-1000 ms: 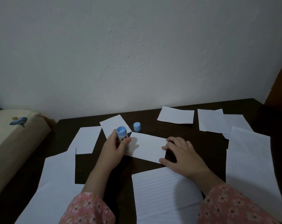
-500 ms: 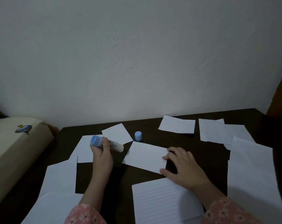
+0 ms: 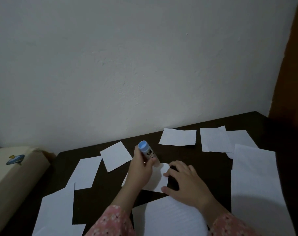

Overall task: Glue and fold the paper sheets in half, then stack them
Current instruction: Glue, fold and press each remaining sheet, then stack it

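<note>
My left hand (image 3: 141, 169) grips a blue-and-white glue stick (image 3: 148, 153), tilted with its blue base up and its tip down on a small white sheet (image 3: 157, 181) in the middle of the dark table (image 3: 213, 169). My right hand (image 3: 185, 181) lies flat with fingers spread on that sheet's right edge, pinning it. The glue's cap is hidden behind my left hand. Several other white sheets lie around, among them a small one (image 3: 116, 155) to the left and a lined one (image 3: 168, 217) near me.
More sheets lie at the back (image 3: 178, 137) and back right (image 3: 213, 140), a large one on the right (image 3: 257, 189) and large ones at the left (image 3: 58, 212). A beige cushion (image 3: 12, 174) borders the table's left side. A white wall stands behind.
My left hand swung the glue stick from the left of the sheet back over it, tip now down on the paper. The right hand stayed pressing the sheet. The camera shifted.
</note>
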{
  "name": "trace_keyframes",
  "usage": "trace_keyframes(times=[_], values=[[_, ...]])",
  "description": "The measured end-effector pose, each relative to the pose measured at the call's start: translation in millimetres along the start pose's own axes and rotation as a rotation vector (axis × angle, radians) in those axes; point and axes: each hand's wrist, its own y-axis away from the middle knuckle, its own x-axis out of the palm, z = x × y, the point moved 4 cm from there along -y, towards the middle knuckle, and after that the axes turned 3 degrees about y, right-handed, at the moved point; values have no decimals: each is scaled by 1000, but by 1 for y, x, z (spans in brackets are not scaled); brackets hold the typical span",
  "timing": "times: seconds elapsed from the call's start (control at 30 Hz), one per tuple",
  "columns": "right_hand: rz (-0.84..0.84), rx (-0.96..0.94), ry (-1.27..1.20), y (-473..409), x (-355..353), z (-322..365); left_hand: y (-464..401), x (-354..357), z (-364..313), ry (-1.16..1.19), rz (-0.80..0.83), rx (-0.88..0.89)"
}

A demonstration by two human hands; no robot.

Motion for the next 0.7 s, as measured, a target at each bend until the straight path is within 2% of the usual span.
trace_keyframes(times=[0.13,0.27,0.5,0.7], values=[[-1,-11,-9,-1,0,-1,-10,17,-7,-79,91,70],[-2,-22,-12,-2,1,-3,-13,23,-2,-44,86,67],[-33,-33,-15,-3,3,-4,-13,33,-7,-141,159,151],[-33,-40,20,-3,4,-5,-15,34,-8,-184,213,103]])
